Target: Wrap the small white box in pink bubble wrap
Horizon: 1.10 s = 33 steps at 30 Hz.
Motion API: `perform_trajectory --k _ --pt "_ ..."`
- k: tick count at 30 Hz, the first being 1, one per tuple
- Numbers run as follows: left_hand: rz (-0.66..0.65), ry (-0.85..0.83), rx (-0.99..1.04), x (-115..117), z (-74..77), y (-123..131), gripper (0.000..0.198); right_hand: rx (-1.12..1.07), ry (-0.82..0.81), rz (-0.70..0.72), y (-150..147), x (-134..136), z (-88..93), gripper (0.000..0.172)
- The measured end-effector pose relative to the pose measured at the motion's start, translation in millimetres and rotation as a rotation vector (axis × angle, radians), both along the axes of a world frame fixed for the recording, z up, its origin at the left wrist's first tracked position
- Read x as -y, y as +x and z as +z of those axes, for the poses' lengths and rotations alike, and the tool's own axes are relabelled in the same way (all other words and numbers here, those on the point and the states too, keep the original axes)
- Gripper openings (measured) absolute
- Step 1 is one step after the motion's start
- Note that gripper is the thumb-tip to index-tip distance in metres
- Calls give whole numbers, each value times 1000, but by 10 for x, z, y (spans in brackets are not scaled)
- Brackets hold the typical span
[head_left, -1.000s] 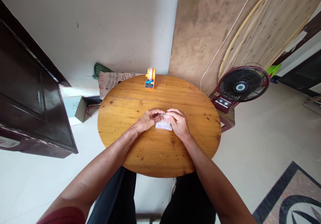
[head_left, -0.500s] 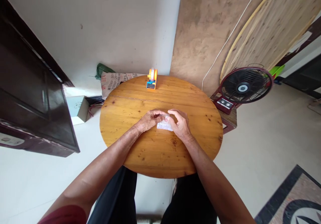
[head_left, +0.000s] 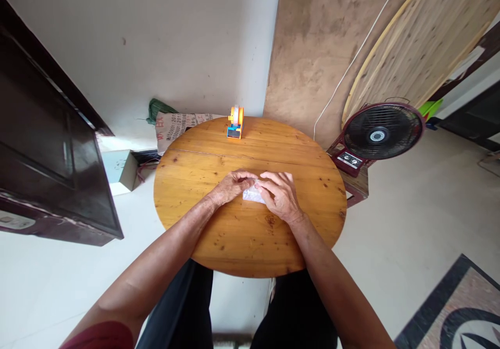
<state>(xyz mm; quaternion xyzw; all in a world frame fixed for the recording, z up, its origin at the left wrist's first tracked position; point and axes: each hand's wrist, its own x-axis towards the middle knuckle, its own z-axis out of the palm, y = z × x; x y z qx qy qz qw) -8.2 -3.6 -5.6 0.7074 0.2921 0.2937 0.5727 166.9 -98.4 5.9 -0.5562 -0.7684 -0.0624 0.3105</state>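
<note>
A small clear plastic packet [head_left: 253, 195] lies on the round wooden table [head_left: 219, 234], between my two hands. My left hand [head_left: 233, 185] pinches the packet's upper left edge between thumb and fingers. On the other side, my right hand [head_left: 280, 194] has its fingers spread over the packet's right part, thumb and a fingertip touching it. What the packet contains is too small to make out.
An orange and blue tape dispenser [head_left: 235, 125] stands at the table's far edge. Right of the table, a dark red fan [head_left: 377, 135] sits on a low cabinet. A printed sack [head_left: 172, 128] and a white box [head_left: 119, 169] are at the left.
My right hand's fingers have spread and shifted a little over the packet. My left hand keeps its pinch with hardly any movement.
</note>
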Motion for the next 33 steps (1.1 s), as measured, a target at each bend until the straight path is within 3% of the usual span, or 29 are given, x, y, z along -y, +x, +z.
perform_trajectory --k 4,10,12,17,20,26,33 --pt "5 -8 8 7 5 -3 37 25 13 24 -4 55 0 22" --pt "60 41 -5 25 -2 11 36 -323 142 -45 16 112 16 15" --pt "97 24 4 17 -8 12 39 -430 96 -47 60 92 28 29" --pt "126 -126 -20 -29 25 -42 48 -513 -336 126 185 56 12 87" --pt "84 -146 -93 -35 70 -82 49 -464 -460 143 196 69 -13 100" --pt "17 -129 -85 19 96 -64 62 -384 -427 69 138 56 -81 97" --pt "-28 -183 2 25 -5 10 72 -426 -295 -8 88 -35 -166 90"
